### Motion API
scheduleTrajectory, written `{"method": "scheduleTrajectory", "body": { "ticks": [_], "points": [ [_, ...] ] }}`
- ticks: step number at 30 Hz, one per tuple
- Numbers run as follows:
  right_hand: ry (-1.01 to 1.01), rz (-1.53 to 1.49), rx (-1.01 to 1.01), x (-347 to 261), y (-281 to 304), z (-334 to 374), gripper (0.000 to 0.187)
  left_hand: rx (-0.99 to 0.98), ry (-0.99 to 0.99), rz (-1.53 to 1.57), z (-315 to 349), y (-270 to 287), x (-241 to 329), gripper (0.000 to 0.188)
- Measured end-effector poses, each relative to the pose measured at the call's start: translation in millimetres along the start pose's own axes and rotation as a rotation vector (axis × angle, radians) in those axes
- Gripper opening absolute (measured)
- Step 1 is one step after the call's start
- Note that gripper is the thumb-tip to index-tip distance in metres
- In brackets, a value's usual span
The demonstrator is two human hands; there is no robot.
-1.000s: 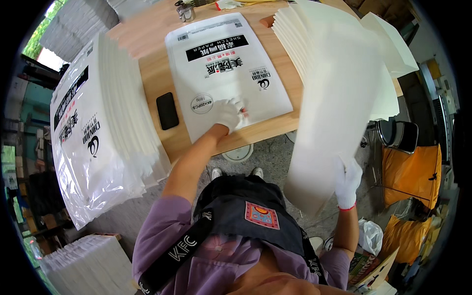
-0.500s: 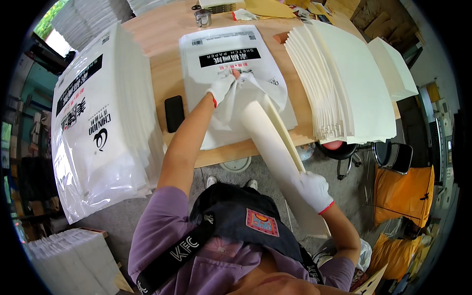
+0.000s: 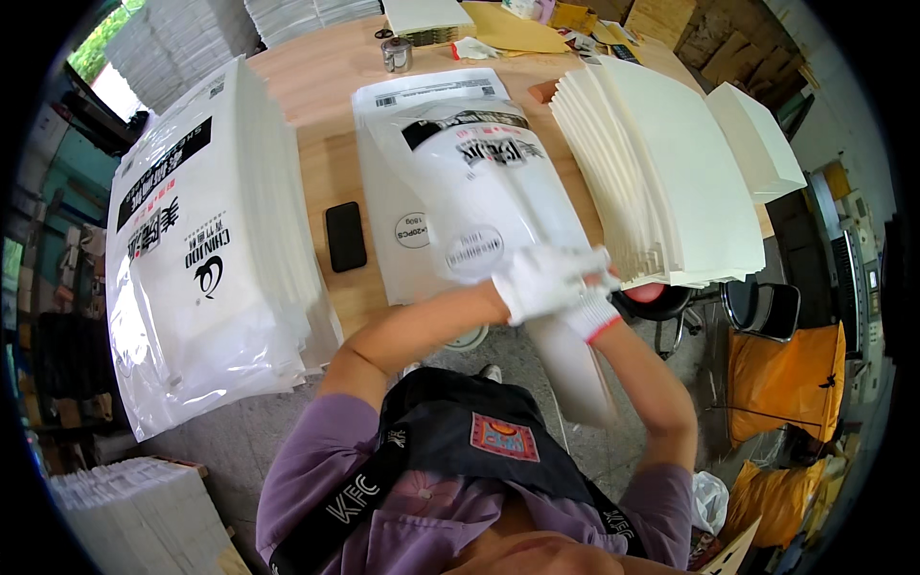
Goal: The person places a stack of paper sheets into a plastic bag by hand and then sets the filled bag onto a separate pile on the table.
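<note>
A curved sheaf of thick white drawing paper (image 3: 578, 379) lies mostly inside a clear printed plastic bag (image 3: 494, 196). Its near end sticks out of the bag past the table's front edge. My left hand (image 3: 544, 284), in a white knit glove, is at the bag's mouth with its fingers closed on the plastic, slightly blurred. Close beside it, partly covered by it, my gloved right hand (image 3: 590, 314) grips the sheaf near the bag's opening. Under the filled bag lies a pile of flat printed bags (image 3: 393, 259).
Bagged paper packs (image 3: 220, 211) are piled high at the left. A fanned stack of bare paper (image 3: 685, 163) stands at the right, a smaller block (image 3: 762, 144) beyond it. A black phone (image 3: 345, 237) and metal pot (image 3: 396, 56) sit on the wooden table (image 3: 326, 144). A chair (image 3: 762, 307) is at right.
The sheaf has gone from the bag's mouth to mostly inside the bag. My left hand has come down and right to meet my right hand, which has moved up toward the table.
</note>
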State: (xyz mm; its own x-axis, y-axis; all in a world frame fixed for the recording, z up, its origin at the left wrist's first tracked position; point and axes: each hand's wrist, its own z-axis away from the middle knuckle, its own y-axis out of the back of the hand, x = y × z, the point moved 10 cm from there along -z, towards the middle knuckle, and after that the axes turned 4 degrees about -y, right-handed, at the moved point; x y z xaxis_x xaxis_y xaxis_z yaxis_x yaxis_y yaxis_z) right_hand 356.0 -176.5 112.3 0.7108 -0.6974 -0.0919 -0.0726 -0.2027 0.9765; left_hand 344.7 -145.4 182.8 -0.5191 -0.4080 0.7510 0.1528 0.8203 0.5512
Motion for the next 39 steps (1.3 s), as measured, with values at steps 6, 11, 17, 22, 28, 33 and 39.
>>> {"method": "scheduleTrajectory", "body": {
  "ticks": [6,11,17,22,28,33,39],
  "points": [
    [-0.102,-0.124,-0.156,-11.8,-41.0,-6.4,0.019,0.254,0.087,0.158,43.0,24.2,-24.7,0.014],
    [0.111,-0.148,0.538,-42.9,55.0,63.1,0.036,0.353,0.308,0.22,111.6,10.6,-88.1,0.009],
    [-0.335,-0.107,-0.116,44.4,-32.6,68.3,0.07,0.54,-0.281,-0.354,157.6,-12.4,-36.7,0.022],
    [-0.077,0.123,-0.083,19.4,-42.8,71.2,0.066,0.65,0.54,-0.598,280.2,87.5,-170.1,0.033],
    [0.165,0.123,-0.313,-38.5,-6.0,127.2,0.065,0.73,0.677,-0.387,352.7,74.7,-87.1,0.047],
    [0.182,0.053,-0.506,-61.4,-3.7,191.7,0.063,0.601,1.103,0.24,428.3,-13.5,-68.7,0.049],
    [-0.036,-0.124,-0.413,-30.0,-47.5,153.0,0.022,0.422,0.888,0.21,380.2,-13.2,-104.6,0.039]
  ]
}}
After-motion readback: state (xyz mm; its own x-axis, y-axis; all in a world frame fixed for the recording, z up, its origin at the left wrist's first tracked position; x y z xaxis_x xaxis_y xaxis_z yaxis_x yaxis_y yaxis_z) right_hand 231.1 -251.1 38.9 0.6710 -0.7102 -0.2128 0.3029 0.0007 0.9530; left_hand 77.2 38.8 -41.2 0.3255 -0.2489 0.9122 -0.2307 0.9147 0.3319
